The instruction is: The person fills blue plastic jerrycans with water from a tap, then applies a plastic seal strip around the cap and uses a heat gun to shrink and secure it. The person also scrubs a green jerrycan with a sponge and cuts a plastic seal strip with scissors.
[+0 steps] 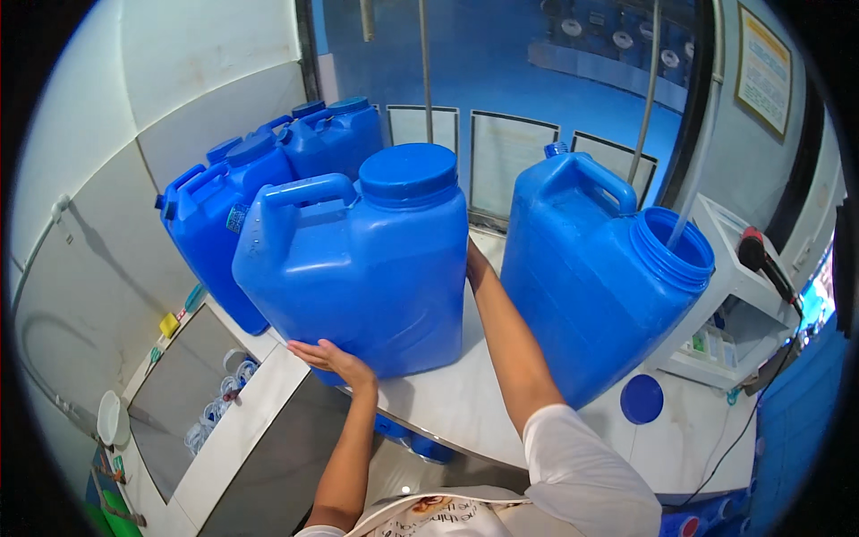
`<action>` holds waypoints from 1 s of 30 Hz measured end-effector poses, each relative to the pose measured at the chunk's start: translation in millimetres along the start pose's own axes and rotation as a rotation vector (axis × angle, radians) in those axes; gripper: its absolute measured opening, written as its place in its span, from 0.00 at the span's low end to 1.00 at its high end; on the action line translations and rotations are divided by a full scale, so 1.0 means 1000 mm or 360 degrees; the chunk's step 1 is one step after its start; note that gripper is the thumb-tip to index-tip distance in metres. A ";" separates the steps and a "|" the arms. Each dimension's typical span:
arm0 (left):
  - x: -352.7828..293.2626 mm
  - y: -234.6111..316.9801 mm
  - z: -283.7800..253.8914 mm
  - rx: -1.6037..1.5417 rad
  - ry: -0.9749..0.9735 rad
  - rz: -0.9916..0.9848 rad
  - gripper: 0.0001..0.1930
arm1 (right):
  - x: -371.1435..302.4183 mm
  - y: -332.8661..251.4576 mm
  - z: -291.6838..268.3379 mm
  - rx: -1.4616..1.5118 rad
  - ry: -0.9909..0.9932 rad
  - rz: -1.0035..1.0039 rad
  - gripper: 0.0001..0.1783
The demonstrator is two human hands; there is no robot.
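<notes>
A large blue water jug (358, 268) with its blue screw lid (408, 170) on stands before me at the counter's front edge. My left hand (333, 360) lies flat against its lower front, fingers stretched out and thumb apart. Around the jug's far right side reaches my right hand (474, 258); its fingers are hidden behind the jug. To the right stands a second blue jug (582, 277), uncapped, with a thin pipe (693, 192) running down into its mouth. A loose blue cap (642, 398) rests on the counter by that jug.
Several more blue jugs (224, 210) crowd the back left corner. A white shelf unit (729, 295) with a hair dryer (761, 259) on it stands at the right; a black cord (747, 421) trails down. Left of the counter (429, 412), a recess holds coiled white cable (210, 416).
</notes>
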State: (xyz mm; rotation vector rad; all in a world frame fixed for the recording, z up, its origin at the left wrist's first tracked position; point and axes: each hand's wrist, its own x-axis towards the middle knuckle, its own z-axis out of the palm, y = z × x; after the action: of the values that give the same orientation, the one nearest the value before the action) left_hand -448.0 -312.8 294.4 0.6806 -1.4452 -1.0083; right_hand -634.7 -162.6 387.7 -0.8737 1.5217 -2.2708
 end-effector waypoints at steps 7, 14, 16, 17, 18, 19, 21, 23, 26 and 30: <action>0.121 -0.126 0.011 -0.0987 -0.1194 -0.0411 0.33 | -0.149 0.021 0.103 -0.0700 0.0926 -0.0033 0.32; 0.133 -0.101 0.049 -0.0669 -0.1217 -0.0165 0.30 | -0.193 0.006 0.107 -0.0981 0.0798 -0.0067 0.35; 0.142 -0.066 0.036 -0.0514 -0.0866 0.0161 0.29 | -0.222 -0.009 0.088 -0.1131 0.0330 0.0111 0.36; 0.147 -0.040 0.027 -0.0489 -0.0744 0.0305 0.29 | -0.243 -0.020 0.078 -0.1215 0.0176 0.0141 0.36; 0.155 0.004 0.014 -0.0482 -0.0670 0.0476 0.29 | -0.268 -0.034 0.055 -0.1212 -0.0191 0.0179 0.34; 0.161 0.056 -0.002 -0.0473 -0.0714 0.0649 0.28 | -0.299 -0.052 0.027 -0.1186 -0.0581 0.0224 0.33; 0.138 0.159 -0.032 -0.0289 -0.0904 0.0935 0.29 | -0.347 -0.100 -0.026 -0.1014 -0.0851 0.0581 0.26; 0.104 0.227 -0.041 0.0194 -0.1120 0.0948 0.31 | -0.397 -0.144 -0.077 -0.0861 -0.0496 0.0964 0.21; 0.045 0.291 -0.009 0.1397 -0.1190 0.0864 0.37 | -0.475 -0.166 -0.211 -0.1119 0.0426 0.0675 0.14; 0.083 0.264 -0.016 0.1257 -0.1154 0.0882 0.33 | -0.462 -0.184 -0.311 -0.2363 0.1358 0.0211 0.12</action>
State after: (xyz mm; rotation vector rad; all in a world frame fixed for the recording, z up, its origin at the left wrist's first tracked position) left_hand -405.8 -267.8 564.4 0.4008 -2.5443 -0.1956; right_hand -445.9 388.8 318.9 0.1508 3.5149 -1.0410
